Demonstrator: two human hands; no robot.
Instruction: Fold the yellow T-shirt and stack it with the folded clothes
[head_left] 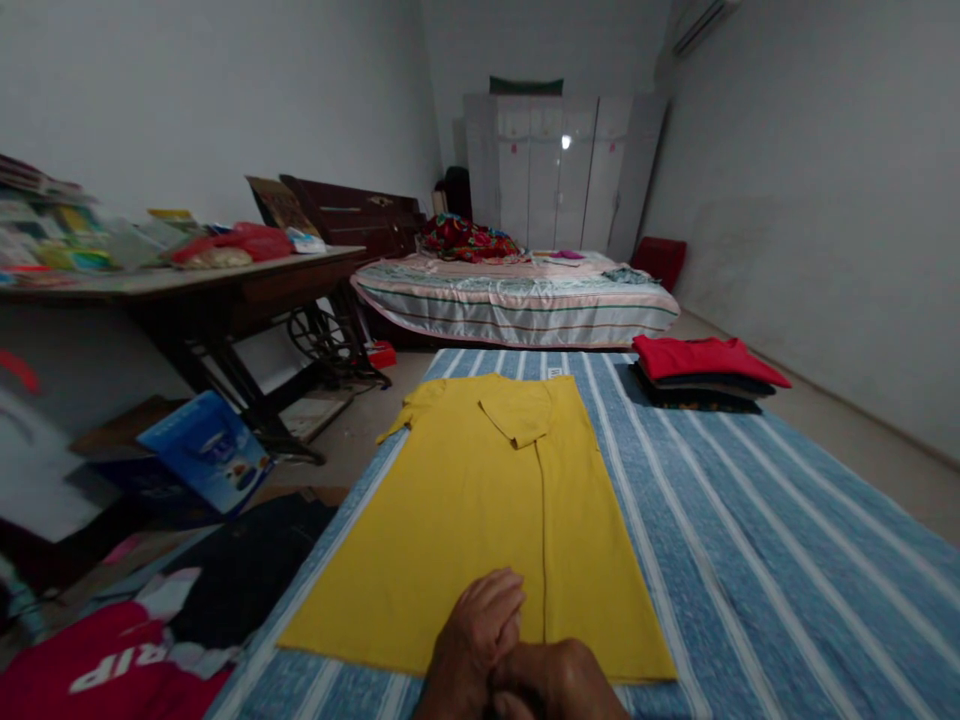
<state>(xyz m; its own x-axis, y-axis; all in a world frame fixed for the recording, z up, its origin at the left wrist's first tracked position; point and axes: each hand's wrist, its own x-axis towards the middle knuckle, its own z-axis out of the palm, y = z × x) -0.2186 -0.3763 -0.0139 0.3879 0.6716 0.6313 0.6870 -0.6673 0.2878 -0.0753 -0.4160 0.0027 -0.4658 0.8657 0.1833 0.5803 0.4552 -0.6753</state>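
Note:
A yellow short-sleeved shirt (450, 500) lies spread on the striped bed sheet. Its right side is folded inward, with that sleeve resting across the upper body and a long fold edge running down to the hem. My left hand (480, 625) is over the lower middle of the shirt, fingers together and loosely extended. Close against its wrist, my right hand (559, 680) is bent with its fingers curled inward. Those fingers are partly hidden at the bottom of the view, so anything in them cannot be made out.
A folded clothes stack (701, 372), red on top, sits on the blue striped sheet (750, 520) at right. Dark and pink clothes (112, 660) lie at lower left beside a blue box (210, 450). A sewing-machine table (225, 275) stands left; another bed (517, 300) is behind.

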